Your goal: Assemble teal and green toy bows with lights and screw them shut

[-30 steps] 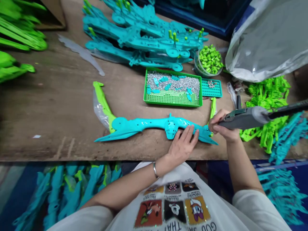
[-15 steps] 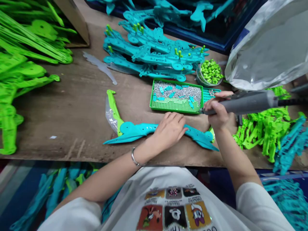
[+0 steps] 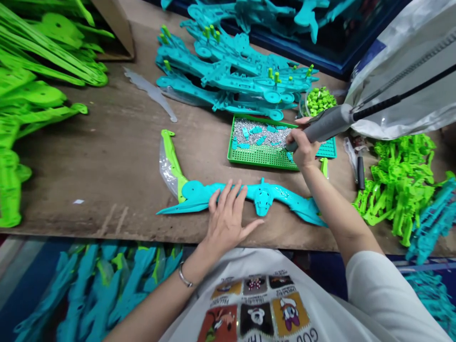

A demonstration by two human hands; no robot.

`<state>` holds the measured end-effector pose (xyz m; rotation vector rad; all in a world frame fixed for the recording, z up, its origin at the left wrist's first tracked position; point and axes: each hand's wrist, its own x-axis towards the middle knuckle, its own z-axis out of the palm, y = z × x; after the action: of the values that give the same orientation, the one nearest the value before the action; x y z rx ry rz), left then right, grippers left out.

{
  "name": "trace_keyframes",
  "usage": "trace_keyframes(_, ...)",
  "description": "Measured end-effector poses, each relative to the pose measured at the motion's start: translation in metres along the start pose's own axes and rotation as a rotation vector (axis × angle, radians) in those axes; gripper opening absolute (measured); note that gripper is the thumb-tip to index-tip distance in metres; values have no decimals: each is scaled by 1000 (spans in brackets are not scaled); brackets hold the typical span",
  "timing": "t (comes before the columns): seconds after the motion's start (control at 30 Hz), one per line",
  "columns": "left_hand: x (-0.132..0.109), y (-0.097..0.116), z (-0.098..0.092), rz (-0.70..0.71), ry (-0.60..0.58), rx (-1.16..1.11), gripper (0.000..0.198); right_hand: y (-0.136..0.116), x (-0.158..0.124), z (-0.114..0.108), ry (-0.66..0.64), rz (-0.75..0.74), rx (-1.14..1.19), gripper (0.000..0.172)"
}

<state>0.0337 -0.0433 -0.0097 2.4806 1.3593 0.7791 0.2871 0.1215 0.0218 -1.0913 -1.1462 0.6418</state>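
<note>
My left hand [image 3: 226, 221] lies flat with spread fingers on a teal plastic bow-shaped part [image 3: 281, 194]. A round openwork piece [image 3: 262, 199] sits at the part's middle, right of my thumb. At its left end a lime-green arm [image 3: 173, 164] with a clear blade [image 3: 166, 166] sticks up; another green piece [image 3: 324, 167] shows near the right end, partly behind my forearm. My right hand [image 3: 302, 147] is wrapped round a grey electric screwdriver [image 3: 327, 124]. Its tip is over the green tray [image 3: 263, 161] of small screws and teal bits.
Behind the tray lie stacked teal parts [image 3: 228, 80] and a tub of green pegs [image 3: 320, 102]. Green parts pile up at left [image 3: 39, 104] and right [image 3: 402, 175]. A clear blade [image 3: 151, 95] and a black-handled tool [image 3: 361, 172] lie on the table [image 3: 89, 166].
My left hand has slid left along the teal part, uncovering its round middle piece. My right hand has moved the screwdriver left and tilted it down over the tray.
</note>
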Motion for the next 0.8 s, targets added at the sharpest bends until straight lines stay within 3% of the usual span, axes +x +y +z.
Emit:
trace_keyframes(0.3, 15, 14, 19, 21, -26, 32, 81, 0, 2, 4, -69, -13, 93, 34)
trace_keyframes(0.43, 18, 15, 25, 28, -16, 22, 85, -20, -2, 0, -42, -36, 73, 37)
trace_keyframes(0.63, 16, 14, 27, 23, -29, -8, 88, -71, -47, -4, -138, 25, 154, 29)
trace_keyframes(0.8, 16, 15, 27, 14, -37, -7, 86, -75, -81, -1, -283, 121, 260, 26)
